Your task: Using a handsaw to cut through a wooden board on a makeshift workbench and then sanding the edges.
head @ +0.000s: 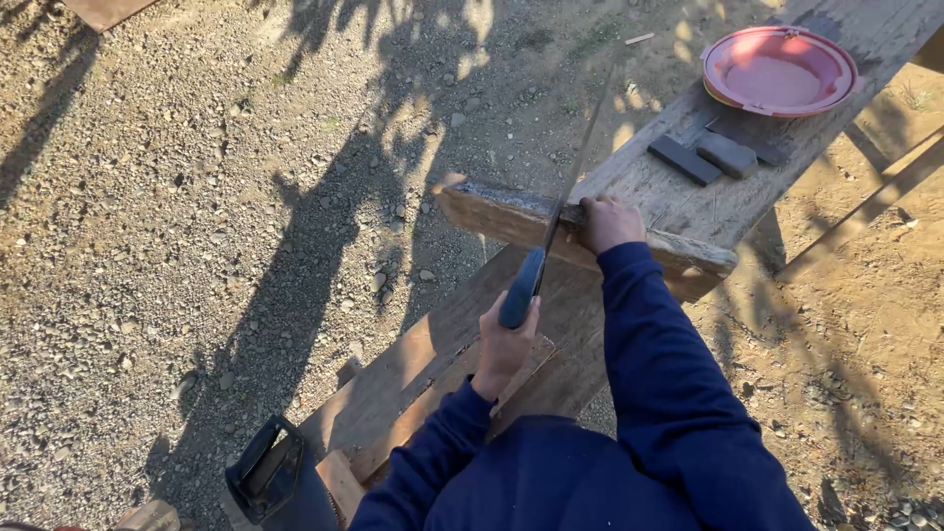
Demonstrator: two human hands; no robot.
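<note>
Near the centre of the frame, the left hand (504, 339) is wrapped tight around the blue handle of a long machete (556, 211), whose thin blade runs up and to the right, its edge laid across a rough wooden block (511, 214). The right hand (610, 221) is pressed down on that block just right of the blade, fingers curled over its top — apparently to pin it so it cannot shift under the blade. The 2 hands are apart, the left lower in the frame and the right above it, with the blade crossing between them. The block lies crosswise on a weathered plank bench (678, 192) that slants from lower left to upper right, which lifts the work off the gravel ground (197, 197). Farther up the bench, well clear of both hands, sit 2 dark sharpening stones (703, 157) side by side, and beyond them a red basin (779, 71) in the upper right. A dark blue jug (270, 477) stands at the lower left.
</note>
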